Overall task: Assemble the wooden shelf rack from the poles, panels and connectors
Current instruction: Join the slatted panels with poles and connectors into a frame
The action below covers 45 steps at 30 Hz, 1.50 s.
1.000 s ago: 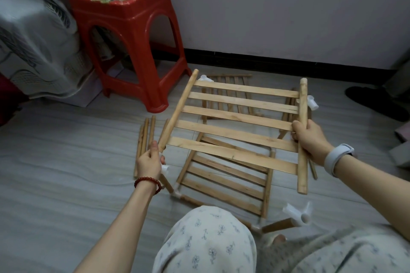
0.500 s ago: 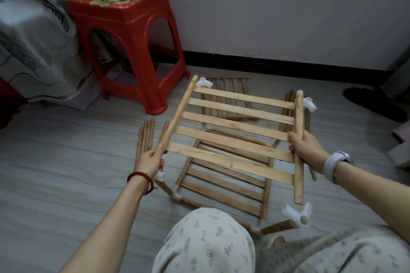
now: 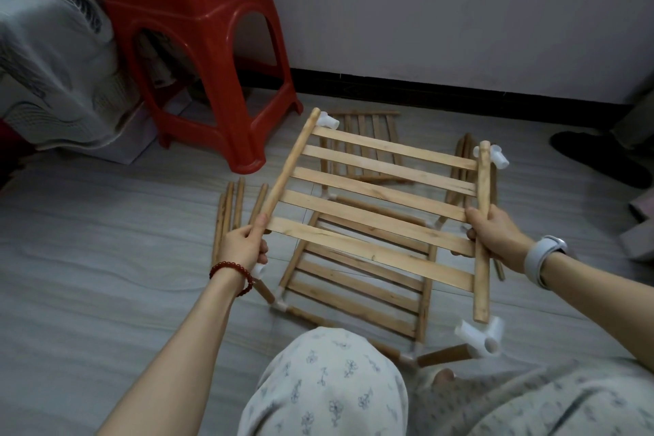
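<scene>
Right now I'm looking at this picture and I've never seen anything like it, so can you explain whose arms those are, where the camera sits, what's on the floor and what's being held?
There is no machine here. A person wears a camera on the head, and it looks forward and down, so the two arms reaching in from the bottom are that person's own.

The left hand and the right hand each have a grip on one side pole of a slatted wooden panel, holding it above the floor. Under it lies a partly built frame of another panel and poles joined by white plastic connectors. Loose poles lie on the floor to the left, and a further panel lies nearer the wall.

A red plastic stool stands at the back left. The flowered cloth at the bottom is the person's clothing over the knees.
</scene>
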Tool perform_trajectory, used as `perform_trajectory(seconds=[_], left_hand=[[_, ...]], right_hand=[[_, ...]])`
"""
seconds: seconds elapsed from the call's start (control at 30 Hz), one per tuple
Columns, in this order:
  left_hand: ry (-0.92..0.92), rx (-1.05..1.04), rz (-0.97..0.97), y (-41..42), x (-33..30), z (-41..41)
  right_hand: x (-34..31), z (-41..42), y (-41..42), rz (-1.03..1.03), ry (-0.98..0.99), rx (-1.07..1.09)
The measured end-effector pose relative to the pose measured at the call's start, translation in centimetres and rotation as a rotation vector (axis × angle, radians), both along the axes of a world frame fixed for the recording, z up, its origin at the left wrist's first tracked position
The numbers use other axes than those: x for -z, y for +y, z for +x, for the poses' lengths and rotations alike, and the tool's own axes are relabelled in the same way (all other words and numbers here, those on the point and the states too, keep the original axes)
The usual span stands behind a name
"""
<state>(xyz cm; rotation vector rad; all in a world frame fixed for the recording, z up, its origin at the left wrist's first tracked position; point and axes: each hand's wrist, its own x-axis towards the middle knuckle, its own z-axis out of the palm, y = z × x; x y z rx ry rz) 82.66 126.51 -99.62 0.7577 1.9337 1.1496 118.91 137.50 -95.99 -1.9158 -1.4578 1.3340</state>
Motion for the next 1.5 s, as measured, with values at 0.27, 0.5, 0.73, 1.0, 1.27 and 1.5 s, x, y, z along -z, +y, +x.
perform_trajectory(seconds=[0.27, 0.5, 0.73, 1.0, 1.27, 1.5], left_hand=[[0.082, -0.078, 0.055, -1.1, 0.5, 0.7], [0.008, -0.086, 0.086, -2.3, 0.8, 0.7], [0.041, -0.065, 0.05, -3.1, 0.7, 1.3], [-0.085, -0.186, 0.006, -1.6, 0.7, 5.7], [-0.178, 0.268, -0.107, -2.8, -0.6, 7.2], [-0.409, 0.551, -0.208, -5.0, -0.8, 4.5]], right_hand=[[-0.7, -0.5, -0.7, -0.063, -0.023, 0.003], [-0.2, -0.7, -1.5, -0.223, -0.057, -0.013], [-1.0, -2.1, 0.0, -0.147, -0.249, -0.034], [-2.8, -10.5, 1.2, 0.401, -0.651, -0.313], [0.3, -20.6, -4.6, 0.212, -0.304, -0.723], [2.3, -22.0, -6.2, 0.198, -0.339, -0.728]])
